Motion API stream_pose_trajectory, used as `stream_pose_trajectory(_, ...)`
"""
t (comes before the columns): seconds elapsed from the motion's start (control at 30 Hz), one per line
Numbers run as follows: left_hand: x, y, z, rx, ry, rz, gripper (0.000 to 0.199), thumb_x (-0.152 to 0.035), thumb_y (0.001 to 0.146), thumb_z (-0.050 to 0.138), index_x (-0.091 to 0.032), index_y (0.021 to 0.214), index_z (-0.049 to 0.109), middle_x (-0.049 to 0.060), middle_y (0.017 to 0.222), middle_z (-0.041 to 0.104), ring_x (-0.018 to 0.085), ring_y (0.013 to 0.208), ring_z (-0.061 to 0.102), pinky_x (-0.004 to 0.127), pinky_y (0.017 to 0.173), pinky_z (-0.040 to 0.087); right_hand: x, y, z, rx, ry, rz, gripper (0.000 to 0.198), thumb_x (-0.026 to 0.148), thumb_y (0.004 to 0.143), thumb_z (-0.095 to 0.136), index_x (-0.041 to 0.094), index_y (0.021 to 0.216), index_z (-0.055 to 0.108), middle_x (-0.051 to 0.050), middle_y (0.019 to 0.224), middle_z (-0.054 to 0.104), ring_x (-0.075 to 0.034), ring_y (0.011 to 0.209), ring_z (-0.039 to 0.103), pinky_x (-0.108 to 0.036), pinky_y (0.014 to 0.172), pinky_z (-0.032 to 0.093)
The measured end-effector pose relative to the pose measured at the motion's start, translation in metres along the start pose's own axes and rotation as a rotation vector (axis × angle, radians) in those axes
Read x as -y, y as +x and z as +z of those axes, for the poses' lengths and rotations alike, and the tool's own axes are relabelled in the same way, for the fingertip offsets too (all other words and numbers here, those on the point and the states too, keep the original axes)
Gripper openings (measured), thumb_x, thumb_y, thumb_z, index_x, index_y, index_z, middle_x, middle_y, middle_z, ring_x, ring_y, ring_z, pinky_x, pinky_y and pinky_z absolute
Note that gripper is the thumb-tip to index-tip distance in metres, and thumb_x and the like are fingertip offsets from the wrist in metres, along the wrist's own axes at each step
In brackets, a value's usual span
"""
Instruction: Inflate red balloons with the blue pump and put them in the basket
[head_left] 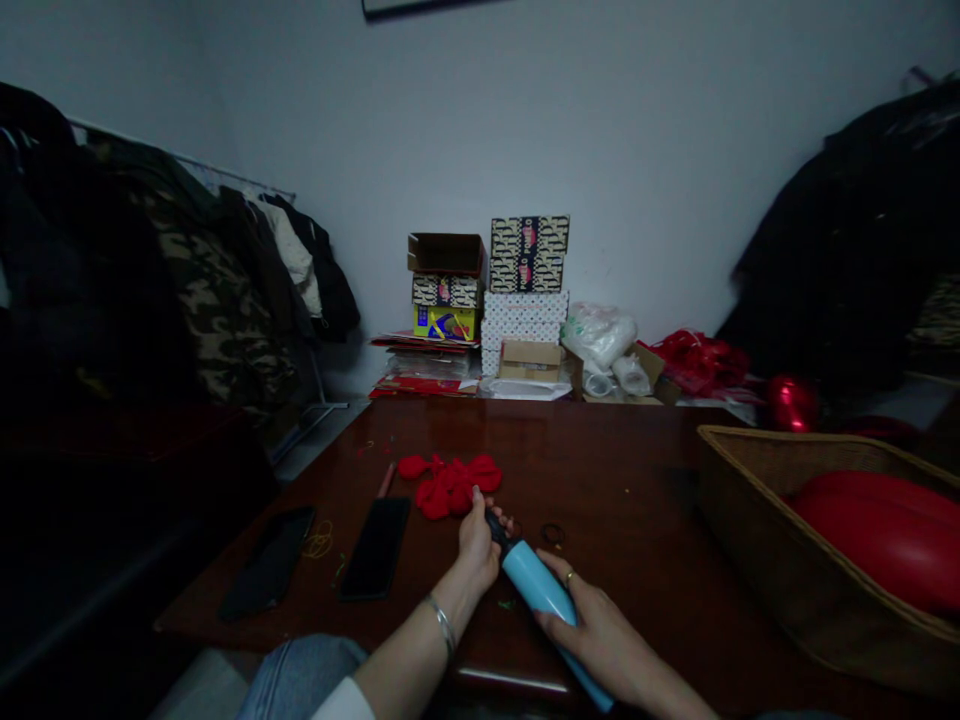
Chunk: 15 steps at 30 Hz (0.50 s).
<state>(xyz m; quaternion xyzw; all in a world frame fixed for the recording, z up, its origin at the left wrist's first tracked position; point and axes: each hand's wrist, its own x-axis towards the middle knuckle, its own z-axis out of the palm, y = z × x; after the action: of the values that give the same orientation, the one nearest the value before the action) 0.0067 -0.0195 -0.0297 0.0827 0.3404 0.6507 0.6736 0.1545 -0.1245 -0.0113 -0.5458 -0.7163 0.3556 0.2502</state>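
Observation:
A light blue hand balloon pump (pixel 541 588) with a black nozzle slants across the front edge of the table. My right hand (pixel 600 632), with a ring on one finger, wraps its blue barrel. My left hand (pixel 481 540), wearing a silver bracelet, closes around the black nozzle end. Whether a balloon is also between the left fingers is hidden. Just beyond that hand lies a loose pile of limp red balloons (pixel 448 487).
Left of my hands lie a black phone (pixel 375 548), a dark flat pouch (pixel 268 562) and yellow rubber bands (pixel 318 540). A wicker basket (pixel 750 530) holding large red balloons (pixel 885 540) stands at right. Stacked boxes (pixel 525 330) line the wall behind the table.

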Motion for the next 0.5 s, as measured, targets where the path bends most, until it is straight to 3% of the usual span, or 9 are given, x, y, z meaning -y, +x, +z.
stream_pose_trajectory(0.17, 0.0, 0.003, -0.002, 0.017, 0.077, 0.031, 0.03, -0.041, 0.078, 0.062, -0.016, 0.071, 0.048, -0.003, 0.051, 0.048, 0.009, 0.04, 0.046, 0.021, 0.04, 0.041, 0.013, -0.004, 0.013, -0.065, -0.233, 0.077, 0.077, 0.031, 0.068, 0.062, 0.017, 0.138, 0.034, -0.011, 0.133, 0.05, -0.024, 0.118, 0.049, -0.033, 0.099, 0.034)
stream_pose_trajectory(0.33, -0.006, 0.012, -0.004, -0.016, 0.097, 0.079, 0.032, -0.043, 0.078, 0.062, -0.017, 0.069, 0.046, -0.004, 0.05, 0.045, 0.008, 0.038, 0.042, 0.019, 0.038, 0.037, 0.015, -0.008, 0.024, -0.105, -0.447, 0.075, 0.07, 0.024, 0.075, 0.052, 0.013, 0.141, 0.03, -0.015, 0.135, 0.047, -0.027, 0.122, 0.046, -0.037, 0.1, 0.035)
stream_pose_trajectory(0.5, -0.019, 0.018, -0.003, -0.019, 0.074, 0.1, 0.031, -0.041, 0.082, 0.057, -0.017, 0.068, 0.044, -0.005, 0.05, 0.044, 0.006, 0.037, 0.041, 0.017, 0.038, 0.034, 0.009, -0.026, 0.019, -0.097, -0.575, 0.061, 0.07, 0.027, 0.076, 0.05, 0.016, 0.142, 0.029, -0.014, 0.128, 0.054, -0.027, 0.113, 0.054, -0.038, 0.095, 0.043)
